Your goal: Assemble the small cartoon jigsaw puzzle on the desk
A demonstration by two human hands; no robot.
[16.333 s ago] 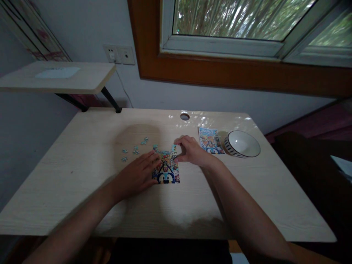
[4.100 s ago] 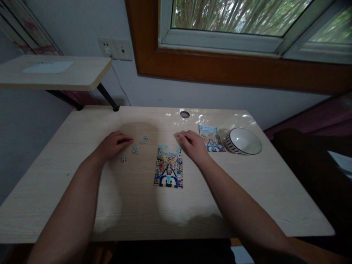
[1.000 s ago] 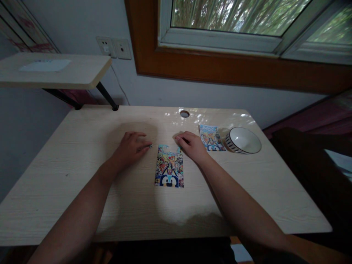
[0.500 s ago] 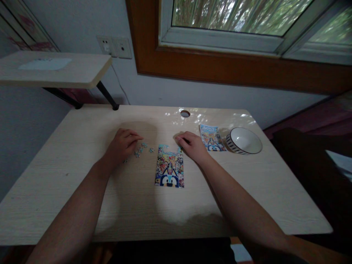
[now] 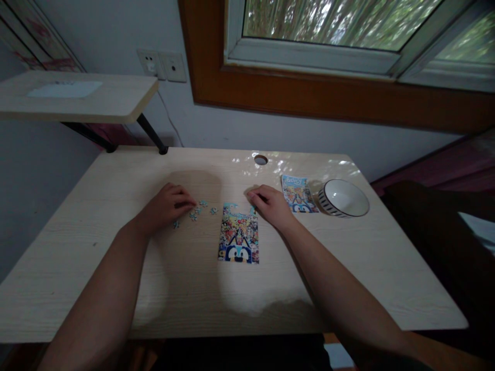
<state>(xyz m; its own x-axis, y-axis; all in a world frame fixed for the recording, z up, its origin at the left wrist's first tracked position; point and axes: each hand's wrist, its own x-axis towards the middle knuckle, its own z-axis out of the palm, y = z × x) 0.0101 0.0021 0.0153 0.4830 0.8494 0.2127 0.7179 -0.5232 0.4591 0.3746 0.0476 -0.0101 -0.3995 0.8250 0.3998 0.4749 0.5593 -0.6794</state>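
Left hand (image 5: 166, 205) back — by knobbly (cardboard) pieces (image 5: 212, 210)

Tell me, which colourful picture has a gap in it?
The larger one, the puzzle: its top edge has a notch. The picture card beside the bowl is whole.

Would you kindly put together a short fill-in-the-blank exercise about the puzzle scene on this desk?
1. The left hand lies beside loose pieces, which sit to the ____ of the assembled puzzle.
2. The right hand rests at the puzzle's top ____ corner.
3. The picture card lies between the assembled puzzle and the white ____.

Missing words: left; right; bowl
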